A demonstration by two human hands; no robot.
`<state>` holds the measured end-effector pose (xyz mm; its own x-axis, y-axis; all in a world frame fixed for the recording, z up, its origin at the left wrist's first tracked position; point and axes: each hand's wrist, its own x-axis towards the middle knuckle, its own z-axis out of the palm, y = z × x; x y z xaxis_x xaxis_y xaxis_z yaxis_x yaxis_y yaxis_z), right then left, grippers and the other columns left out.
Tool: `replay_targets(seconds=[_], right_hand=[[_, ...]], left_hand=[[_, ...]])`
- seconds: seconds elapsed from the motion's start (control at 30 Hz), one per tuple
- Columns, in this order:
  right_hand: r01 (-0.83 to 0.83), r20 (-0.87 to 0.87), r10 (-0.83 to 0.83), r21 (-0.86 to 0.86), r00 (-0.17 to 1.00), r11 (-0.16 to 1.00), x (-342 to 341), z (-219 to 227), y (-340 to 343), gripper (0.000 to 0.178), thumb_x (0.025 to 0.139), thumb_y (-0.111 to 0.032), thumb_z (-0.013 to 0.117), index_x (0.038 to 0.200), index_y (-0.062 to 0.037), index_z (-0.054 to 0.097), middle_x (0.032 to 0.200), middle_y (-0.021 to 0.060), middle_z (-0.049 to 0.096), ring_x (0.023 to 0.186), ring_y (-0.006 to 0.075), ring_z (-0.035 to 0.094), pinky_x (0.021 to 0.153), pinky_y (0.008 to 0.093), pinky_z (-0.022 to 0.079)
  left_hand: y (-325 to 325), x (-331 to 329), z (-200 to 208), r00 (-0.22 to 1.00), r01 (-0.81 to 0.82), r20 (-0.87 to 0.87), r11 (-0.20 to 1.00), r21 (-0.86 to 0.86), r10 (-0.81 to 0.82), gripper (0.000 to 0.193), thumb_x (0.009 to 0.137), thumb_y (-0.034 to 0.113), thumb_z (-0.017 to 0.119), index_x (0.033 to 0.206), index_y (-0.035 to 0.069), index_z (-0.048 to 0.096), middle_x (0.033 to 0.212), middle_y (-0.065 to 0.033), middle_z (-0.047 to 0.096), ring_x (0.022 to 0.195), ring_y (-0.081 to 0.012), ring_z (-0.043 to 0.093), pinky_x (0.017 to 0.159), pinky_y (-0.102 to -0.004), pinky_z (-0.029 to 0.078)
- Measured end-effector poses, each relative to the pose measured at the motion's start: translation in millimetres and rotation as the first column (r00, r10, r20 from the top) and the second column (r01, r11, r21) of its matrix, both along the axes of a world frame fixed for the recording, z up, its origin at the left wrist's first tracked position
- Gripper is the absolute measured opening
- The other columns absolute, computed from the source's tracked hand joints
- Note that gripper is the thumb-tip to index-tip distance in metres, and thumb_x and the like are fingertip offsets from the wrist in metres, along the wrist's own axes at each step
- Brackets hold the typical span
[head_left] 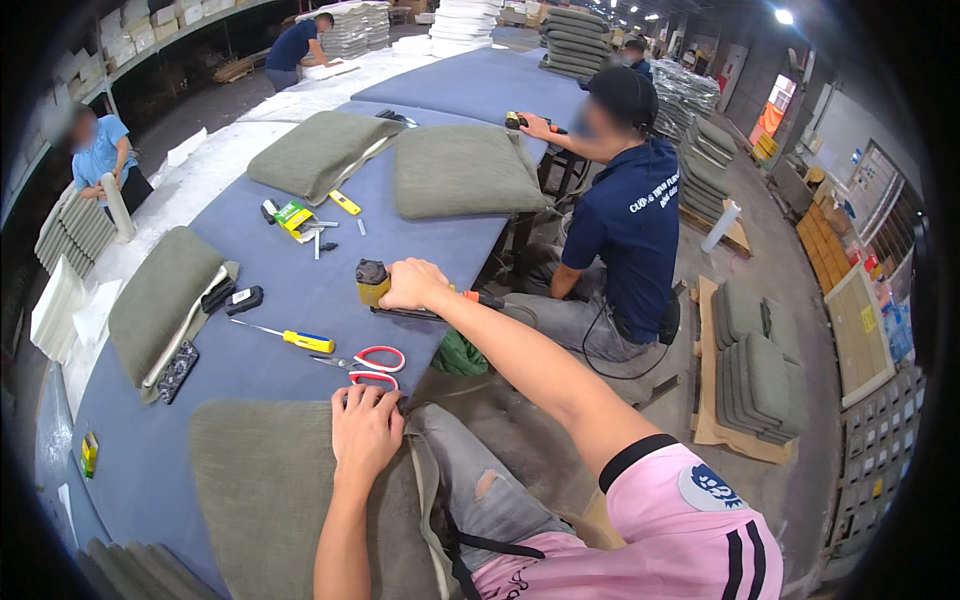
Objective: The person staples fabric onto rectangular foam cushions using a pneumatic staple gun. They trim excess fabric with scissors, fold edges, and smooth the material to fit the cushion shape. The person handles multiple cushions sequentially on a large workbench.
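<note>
The cushion [255,470] lies at the near edge of the table [250,270], its right side beside the person's leg. The left hand [366,432] rests on it palm down, fingers slightly spread, pressing on the cloth near its far right corner. The right hand [415,286] is stretched well ahead, fingers wrapped around the staple gun [372,290] at the table's right edge; the hands are well apart.

Just beyond the left fingertips lie scissors [380,358] with red and white handles, then a screwdriver [300,341] pointing left. Farther off are a green and yellow packet [294,220] and a small yellow tool [345,202].

Another cushion [165,300] lies on the left, and two more, a left one [315,155] and a right one [465,172], on the far part.

On the far right, a co-worker [630,220] in navy sits holding a tool [518,121]. Stacked cushions [755,375] stand on the floor [660,440] at right. Two people, one in light blue [103,150], one in dark blue [290,50], stand beyond the table at left.
</note>
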<state>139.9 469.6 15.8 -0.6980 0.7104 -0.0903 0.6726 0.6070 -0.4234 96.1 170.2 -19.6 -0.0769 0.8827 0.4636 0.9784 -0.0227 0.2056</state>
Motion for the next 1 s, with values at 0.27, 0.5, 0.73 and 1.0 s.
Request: replay_targets(seconds=[0.27, 0.5, 0.73, 1.0], right_hand=[[-0.036, -0.116, 0.054, 0.15, 0.992, 0.988, 5, -12, -4, 0.049, 0.076, -0.034, 0.085, 0.121, -0.0136, 0.085, 0.112, 0.0195, 0.084, 0.11, 0.0388, 0.08, 0.098, 0.0495, 0.065], [-0.063, -0.057, 0.057, -0.105, 0.997, 0.993, -3, -18, 12, 0.044, 0.076, -0.03, 0.085, 0.115, -0.0083, 0.085, 0.112, 0.0206, 0.084, 0.108, 0.038, 0.081, 0.092, 0.0491, 0.065], [-0.067, -0.112, 0.065, -0.017, 0.992, 0.998, 0, -7, -6, 0.047, 0.078, -0.036, 0.085, 0.119, -0.0124, 0.083, 0.107, 0.0191, 0.083, 0.106, 0.0406, 0.08, 0.093, 0.0533, 0.064], [0.003, -0.202, 0.037, 0.194, 0.979, 0.981, 0, -23, 3, 0.058, 0.08, -0.023, 0.089, 0.131, -0.0053, 0.069, 0.144, 0.0311, 0.059, 0.102, 0.0534, 0.074, 0.094, 0.0603, 0.061]], left_hand=[[2, -1, 2, 1.0, -0.002, -0.005, 0.997, -0.083, 0.002, 0.022, 0.094, 0.021, 0.073, 0.114, 0.016, 0.083, 0.109, -0.004, 0.075, 0.113, -0.028, 0.067, 0.106, -0.0477, 0.048], [8, -6, 1, 1.0, -0.021, 0.021, 0.994, -0.107, 0.023, 0.018, 0.093, 0.022, 0.074, 0.108, 0.018, 0.083, 0.112, -0.0052, 0.071, 0.111, -0.0284, 0.065, 0.095, -0.0473, 0.049], [4, -5, 4, 0.999, -0.03, 0.026, 0.992, -0.121, 0.033, 0.018, 0.093, 0.024, 0.075, 0.107, 0.017, 0.083, 0.114, -0.0065, 0.068, 0.114, -0.0286, 0.063, 0.096, -0.0469, 0.048], [7, -3, 4, 0.982, -0.013, 0.19, 0.999, -0.035, 0.019, 0.022, 0.094, 0.022, 0.078, 0.114, 0.015, 0.08, 0.115, -0.0074, 0.069, 0.115, -0.0301, 0.065, 0.099, -0.0481, 0.049]])
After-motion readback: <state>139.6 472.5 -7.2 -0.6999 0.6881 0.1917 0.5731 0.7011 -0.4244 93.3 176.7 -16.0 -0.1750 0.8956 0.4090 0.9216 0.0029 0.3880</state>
